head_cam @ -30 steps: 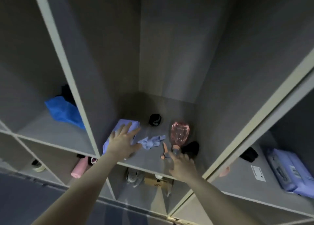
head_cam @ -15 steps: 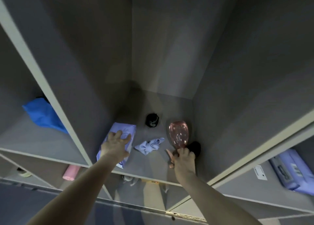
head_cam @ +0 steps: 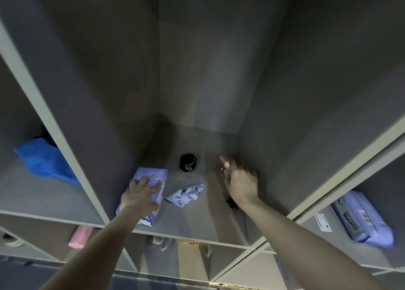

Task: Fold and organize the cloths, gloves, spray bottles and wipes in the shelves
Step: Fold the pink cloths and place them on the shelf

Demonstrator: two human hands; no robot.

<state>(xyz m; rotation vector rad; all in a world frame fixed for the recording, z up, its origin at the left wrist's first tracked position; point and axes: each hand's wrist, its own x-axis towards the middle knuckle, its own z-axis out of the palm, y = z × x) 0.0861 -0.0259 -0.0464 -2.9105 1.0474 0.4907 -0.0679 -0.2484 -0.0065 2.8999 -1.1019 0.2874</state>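
In the middle shelf compartment, my left hand (head_cam: 141,194) lies flat on a lilac pack of wipes (head_cam: 154,175) by the left wall. A crumpled pale blue cloth (head_cam: 186,194) sits between my hands. My right hand (head_cam: 241,183) is blurred with motion and closed around the pink spray bottle (head_cam: 220,166), of which only a bit of its pink body shows beyond my fingers. A small black bundle (head_cam: 187,162) lies further back. Something dark (head_cam: 231,202) peeks out under my right wrist.
A blue cloth (head_cam: 43,160) lies in the left compartment. A second lilac wipes pack (head_cam: 361,217) and a white label (head_cam: 322,222) lie in the right compartment. Below are a pink roll (head_cam: 80,237), a pale cloth (head_cam: 161,242) and a cardboard box (head_cam: 189,254).
My right hand closed on the pink spray bottle's neck and moved it toward the back of the compartment, hiding most of it. My left hand slid further onto the wipes pack.
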